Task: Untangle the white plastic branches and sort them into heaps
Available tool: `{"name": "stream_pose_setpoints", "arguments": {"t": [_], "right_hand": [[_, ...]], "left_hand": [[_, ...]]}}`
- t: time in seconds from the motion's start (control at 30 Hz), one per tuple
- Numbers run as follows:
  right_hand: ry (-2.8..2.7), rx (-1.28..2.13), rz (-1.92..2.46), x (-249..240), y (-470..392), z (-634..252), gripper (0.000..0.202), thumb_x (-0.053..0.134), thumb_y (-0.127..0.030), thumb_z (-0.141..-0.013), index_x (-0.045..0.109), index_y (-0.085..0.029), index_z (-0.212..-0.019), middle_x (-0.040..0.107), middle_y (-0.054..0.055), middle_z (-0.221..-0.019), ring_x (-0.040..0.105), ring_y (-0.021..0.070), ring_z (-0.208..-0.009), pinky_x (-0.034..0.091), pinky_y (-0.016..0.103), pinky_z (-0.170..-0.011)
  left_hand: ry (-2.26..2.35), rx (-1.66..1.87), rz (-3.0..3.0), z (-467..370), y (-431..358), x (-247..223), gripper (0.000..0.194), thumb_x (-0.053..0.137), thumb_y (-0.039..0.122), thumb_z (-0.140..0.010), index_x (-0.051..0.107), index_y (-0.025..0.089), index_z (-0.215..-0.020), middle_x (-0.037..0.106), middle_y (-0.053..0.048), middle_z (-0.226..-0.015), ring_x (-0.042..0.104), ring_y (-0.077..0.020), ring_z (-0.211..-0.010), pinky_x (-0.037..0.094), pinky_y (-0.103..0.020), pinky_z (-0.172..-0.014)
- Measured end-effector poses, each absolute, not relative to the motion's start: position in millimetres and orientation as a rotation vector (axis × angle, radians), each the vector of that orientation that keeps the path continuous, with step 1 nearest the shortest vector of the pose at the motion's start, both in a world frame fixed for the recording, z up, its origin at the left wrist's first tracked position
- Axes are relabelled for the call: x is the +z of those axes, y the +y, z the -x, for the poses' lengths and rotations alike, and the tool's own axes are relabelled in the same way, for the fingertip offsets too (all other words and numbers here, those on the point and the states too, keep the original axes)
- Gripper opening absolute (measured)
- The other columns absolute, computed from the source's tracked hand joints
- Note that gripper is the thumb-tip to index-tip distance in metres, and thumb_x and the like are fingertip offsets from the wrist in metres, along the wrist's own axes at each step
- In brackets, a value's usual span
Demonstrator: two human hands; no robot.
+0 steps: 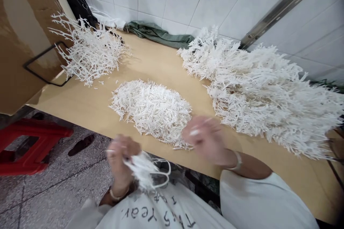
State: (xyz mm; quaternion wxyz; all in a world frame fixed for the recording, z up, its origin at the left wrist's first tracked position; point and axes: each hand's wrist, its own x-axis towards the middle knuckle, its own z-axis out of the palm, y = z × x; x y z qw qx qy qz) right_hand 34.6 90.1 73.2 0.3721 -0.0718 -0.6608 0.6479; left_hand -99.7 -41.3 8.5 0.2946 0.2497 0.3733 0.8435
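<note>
My left hand is closed around a bundle of thin white branching plastic-looking sprigs, held in front of my shirt just off the table's near edge. Some strands loop out to the right of it. At the right end of the middle heap of short white pieces is my right hand, smeared by motion. Its fingers look curled, with a small white piece showing at them. Whether this hand touches the heap is unclear.
Taller branching white sprigs lie at the far left beside a cardboard box. A large mound of white sprigs covers the right side. Green cloth lies along the tiled wall. On the floor stands a red stool.
</note>
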Motion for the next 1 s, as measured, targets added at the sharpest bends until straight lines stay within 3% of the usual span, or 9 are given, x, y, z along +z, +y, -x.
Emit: {"name": "stream_pose_setpoints", "arguments": {"t": [0.1, 0.27, 0.37, 0.47, 0.57, 0.67, 0.77, 0.9, 1.0], "right_hand": [[-1.688, 1.155, 0.24, 99.9, 118.0, -51.9, 0.044, 0.046, -0.022, -0.094, 0.027, -0.02, -0.054, 0.017, -0.007, -0.049, 0.017, 0.006, -0.036, 0.017, 0.023, -0.034], [-2.185, 0.477, 0.578, 97.6, 152.1, -40.5, 0.032, 0.04, -0.03, -0.096, 0.04, -0.02, -0.066, 0.035, -0.004, -0.052, 0.032, 0.0089, -0.044, 0.026, 0.026, -0.045], [-2.607, 0.379, 0.739, 77.9, 163.3, -20.8, 0.022, 0.04, -0.029, -0.094, 0.043, -0.019, -0.075, 0.043, -0.003, -0.056, 0.036, 0.0098, -0.044, 0.027, 0.027, -0.047], [-2.763, 0.252, 0.747, 70.5, 163.5, -11.0, 0.011, 0.043, -0.026, -0.091, 0.048, -0.016, -0.092, 0.057, 0.005, -0.083, 0.044, 0.0116, -0.053, 0.035, 0.028, -0.053], [-2.669, 0.313, 0.591, 80.2, 151.3, -9.1, 0.021, 0.047, -0.027, -0.091, 0.049, -0.017, -0.109, 0.056, 0.01, -0.107, 0.054, 0.0158, -0.072, 0.043, 0.031, -0.064], [-2.597, 0.39, 0.284, 91.5, 134.4, -5.1, 0.018, 0.048, -0.028, -0.092, 0.053, -0.017, -0.105, 0.06, 0.008, -0.101, 0.056, 0.0183, -0.088, 0.044, 0.032, -0.076], [-2.732, 0.261, 0.029, 89.2, 123.3, 1.3, 0.019, 0.046, -0.03, -0.094, 0.058, -0.015, -0.093, 0.063, 0.006, -0.088, 0.053, 0.0187, -0.085, 0.04, 0.033, -0.077], [-2.953, 0.055, -0.171, 71.9, 119.6, 1.3, 0.03, 0.042, -0.033, -0.097, 0.062, -0.013, -0.088, 0.063, 0.008, -0.09, 0.05, 0.0202, -0.089, 0.035, 0.036, -0.08], [-2.97, 0.248, -0.233, 65.6, 114.9, -3.9, 0.032, 0.042, -0.037, -0.097, 0.062, -0.013, -0.093, 0.064, 0.007, -0.093, 0.051, 0.0183, -0.091, 0.035, 0.034, -0.084]], "left_hand": [[1.126, 2.345, -0.506, 126.8, -55.8, 11.2, 0.035, 0.05, 0.028, -0.093, 0.043, 0.017, -0.061, 0.039, 0.006, -0.046, 0.03, -0.0065, -0.037, 0.029, -0.019, -0.039], [1.231, 1.992, -0.636, 135.0, -65.8, 2.3, 0.037, 0.049, 0.033, -0.094, 0.045, 0.016, -0.061, 0.042, 0.003, -0.048, 0.039, -0.0086, -0.042, 0.03, -0.022, -0.043], [1.192, 1.869, -0.701, 130.1, -63.0, -0.9, 0.038, 0.047, 0.035, -0.095, 0.045, 0.016, -0.062, 0.043, 0.002, -0.05, 0.038, -0.0078, -0.044, 0.028, -0.021, -0.044], [1.178, 1.824, -0.72, 129.0, -63.4, -2.4, 0.037, 0.044, 0.037, -0.096, 0.045, 0.016, -0.065, 0.043, 0.002, -0.052, 0.034, -0.0073, -0.045, 0.025, -0.021, -0.045], [1.14, 1.754, -0.743, 132.5, -68.1, -4.2, 0.037, 0.044, 0.04, -0.096, 0.045, 0.017, -0.067, 0.042, 0.003, -0.052, 0.03, -0.0071, -0.044, 0.023, -0.021, -0.044], [1.074, 1.676, -0.778, 137.6, -73.5, -6.9, 0.037, 0.044, 0.043, -0.095, 0.048, 0.017, -0.069, 0.041, 0.003, -0.048, 0.03, -0.0078, -0.043, 0.024, -0.021, -0.044], [1.013, 1.647, -0.847, 140.8, -76.7, -9.2, 0.039, 0.046, 0.044, -0.094, 0.05, 0.016, -0.066, 0.042, 0.002, -0.048, 0.033, -0.0086, -0.043, 0.026, -0.021, -0.044], [0.977, 1.625, -0.896, 139.8, -78.6, -9.5, 0.043, 0.048, 0.046, -0.092, 0.051, 0.016, -0.061, 0.041, 0.001, -0.046, 0.034, -0.0088, -0.042, 0.025, -0.022, -0.043], [0.965, 1.655, -0.886, 137.6, -79.1, -7.9, 0.043, 0.05, 0.044, -0.091, 0.051, 0.016, -0.058, 0.04, 0.001, -0.044, 0.032, -0.0088, -0.041, 0.024, -0.023, -0.043]]}}
